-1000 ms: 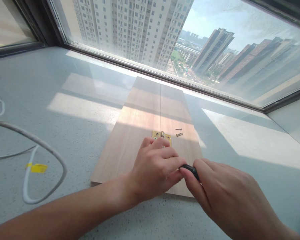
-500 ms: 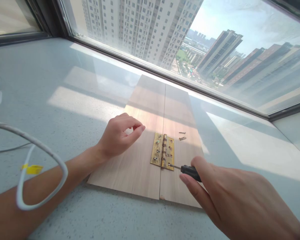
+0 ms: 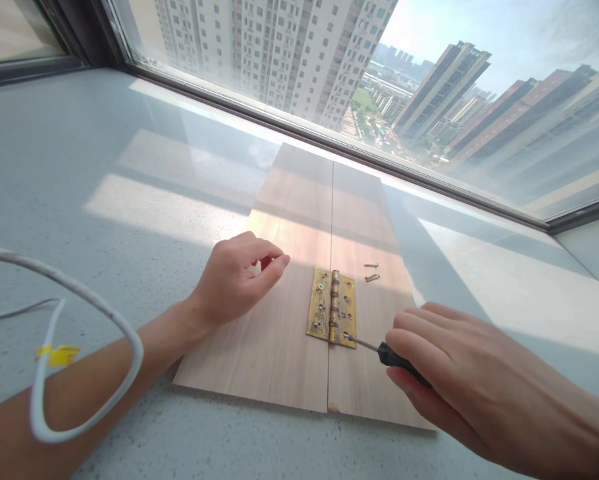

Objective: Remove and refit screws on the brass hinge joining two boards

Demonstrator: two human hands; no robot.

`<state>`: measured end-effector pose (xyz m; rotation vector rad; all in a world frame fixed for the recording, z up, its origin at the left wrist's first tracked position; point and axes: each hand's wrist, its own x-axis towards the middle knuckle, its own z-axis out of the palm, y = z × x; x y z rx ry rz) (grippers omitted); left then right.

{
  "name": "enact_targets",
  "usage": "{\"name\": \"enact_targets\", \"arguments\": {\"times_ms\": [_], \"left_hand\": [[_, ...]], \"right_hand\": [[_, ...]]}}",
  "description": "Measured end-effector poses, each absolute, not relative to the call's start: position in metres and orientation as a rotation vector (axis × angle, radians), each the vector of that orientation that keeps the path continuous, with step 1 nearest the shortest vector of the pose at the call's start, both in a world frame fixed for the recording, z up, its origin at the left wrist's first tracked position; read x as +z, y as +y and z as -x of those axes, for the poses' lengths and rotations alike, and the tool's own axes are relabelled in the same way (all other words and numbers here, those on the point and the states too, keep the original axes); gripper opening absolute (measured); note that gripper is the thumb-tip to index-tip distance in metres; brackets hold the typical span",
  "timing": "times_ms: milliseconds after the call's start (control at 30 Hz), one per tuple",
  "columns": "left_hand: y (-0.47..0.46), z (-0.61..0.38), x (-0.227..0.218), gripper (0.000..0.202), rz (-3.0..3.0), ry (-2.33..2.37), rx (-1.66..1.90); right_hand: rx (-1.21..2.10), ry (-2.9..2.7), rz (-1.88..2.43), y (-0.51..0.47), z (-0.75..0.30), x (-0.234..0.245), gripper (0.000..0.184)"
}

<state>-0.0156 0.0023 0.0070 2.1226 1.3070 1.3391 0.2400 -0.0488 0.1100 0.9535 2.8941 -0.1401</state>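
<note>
My right hand [image 3: 459, 373] grips the black handle of a screwdriver [image 3: 402, 363]. Its thin shaft points left, and the tip meets the lowest hole on the right leaf of a worn brass hinge [image 3: 334, 307]. That hinge lies open across the seam of two pale wooden boards [image 3: 289, 360]. Screw heads show in the left leaf. My left hand [image 3: 244, 277] hovers or rests over the left board, beside the hinge, with thumb and forefinger pinched together; anything between them is hidden. A few loose screws [image 3: 372, 278] lie on the right board above the hinge.
The boards lie on a speckled pale windowsill [image 3: 219, 440]. A white cable [image 3: 129, 327] with a yellow tag [image 3: 59, 355] loops in front of my left forearm. The dark window frame [image 3: 259, 123] runs behind the boards.
My right hand and the screwdriver handle have shifted right and slightly down in view, with the fingers changing their hold. The tip stays at the same hole. My left hand keeps its pinch.
</note>
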Motion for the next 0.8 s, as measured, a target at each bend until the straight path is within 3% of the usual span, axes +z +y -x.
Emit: {"name": "enact_targets", "arguments": {"times_ms": [67, 167, 300, 467, 667, 800], "left_hand": [[0.002, 0.016, 0.007, 0.021, -2.112, 1.308, 1.332], [0.003, 0.017, 0.007, 0.022, -2.112, 1.304, 1.306], [0.004, 0.018, 0.006, 0.022, -2.098, 1.307, 1.269], [0.005, 0.018, 0.006, 0.023, -2.081, 1.325, 1.234], [0.004, 0.018, 0.006, 0.023, -2.066, 1.327, 1.214], [0.005, 0.018, 0.006, 0.023, -2.055, 1.337, 1.209]], "right_hand": [[-0.428, 2.977, -1.148, -0.054, -0.239, 0.103, 0.014], [-0.941, 3.053, -1.738, -0.072, -0.228, 0.081, 0.023], [-1.534, 3.168, -2.22, -0.089, -0.206, 0.051, 0.025], [-1.708, 3.331, -2.06, -0.091, -0.196, 0.042, 0.018], [-2.073, 3.006, -1.599, -0.079, -0.216, 0.052, 0.023], [-2.354, 2.9, -1.648, -0.072, -0.217, 0.047, 0.019]]}}
